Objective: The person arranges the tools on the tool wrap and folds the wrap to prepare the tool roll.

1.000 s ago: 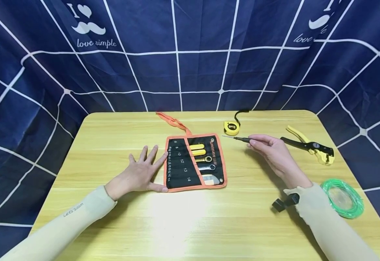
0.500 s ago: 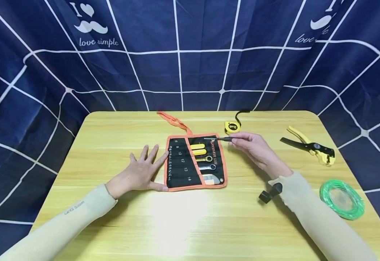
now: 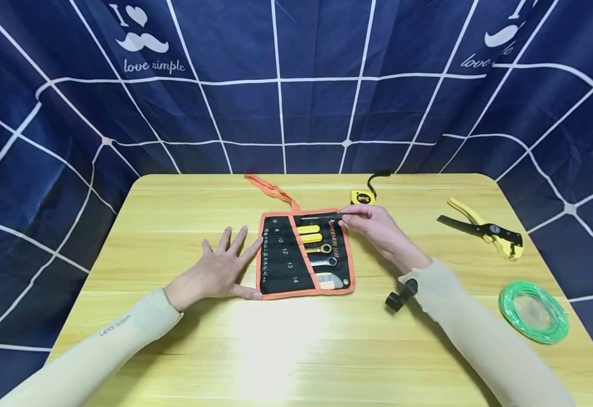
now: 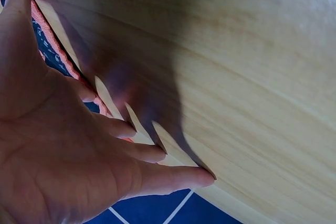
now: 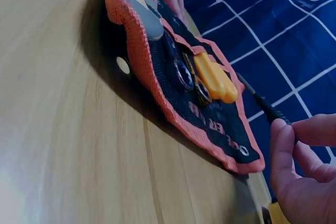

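Note:
A black tool pouch with orange trim lies flat on the table. In its slanted pocket sit yellow handles, two ratchet wrenches and a grey rounded tool. My left hand spreads its fingers on the table, thumb and index finger touching the pouch's left edge; the left wrist view shows its straight fingers. With thumb and fingers my right hand pinches the black handle of a thin screwdriver. Its shaft points left over the pouch's top right part, near the pocket's upper end.
Behind my right hand is a yellow tape measure with a black strap. Yellow-black wire strippers and a green wire coil lie on the right. An orange tie trails from the pouch's top. A blue curtain surrounds the table.
My right hand has moved left with the screwdriver, from beside the pouch to over its upper right part. The left hand stays in place at the pouch's left edge.

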Demonstrator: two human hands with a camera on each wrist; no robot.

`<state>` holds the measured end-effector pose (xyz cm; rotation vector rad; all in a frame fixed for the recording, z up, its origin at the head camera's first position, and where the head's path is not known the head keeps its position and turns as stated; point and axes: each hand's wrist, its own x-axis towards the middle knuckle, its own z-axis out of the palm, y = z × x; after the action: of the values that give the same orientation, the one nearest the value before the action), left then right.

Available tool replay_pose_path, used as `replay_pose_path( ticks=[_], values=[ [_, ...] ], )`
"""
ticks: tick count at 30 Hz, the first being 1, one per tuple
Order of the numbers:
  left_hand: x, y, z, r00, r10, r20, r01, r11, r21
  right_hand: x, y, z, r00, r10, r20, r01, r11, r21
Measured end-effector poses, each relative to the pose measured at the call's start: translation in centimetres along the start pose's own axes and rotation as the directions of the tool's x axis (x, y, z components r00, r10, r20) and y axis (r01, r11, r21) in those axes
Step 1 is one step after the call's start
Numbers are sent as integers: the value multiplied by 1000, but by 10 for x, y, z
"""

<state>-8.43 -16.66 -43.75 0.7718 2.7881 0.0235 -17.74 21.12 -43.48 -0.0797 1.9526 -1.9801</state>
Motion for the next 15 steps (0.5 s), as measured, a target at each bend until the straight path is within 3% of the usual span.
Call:
replay_pose_path(
  ticks=[15],
  values=[
    [0,1,0,1000,-8,9,8,1000,-11,16,2,27,999,32,-15,-33,997,-70]
  ],
)
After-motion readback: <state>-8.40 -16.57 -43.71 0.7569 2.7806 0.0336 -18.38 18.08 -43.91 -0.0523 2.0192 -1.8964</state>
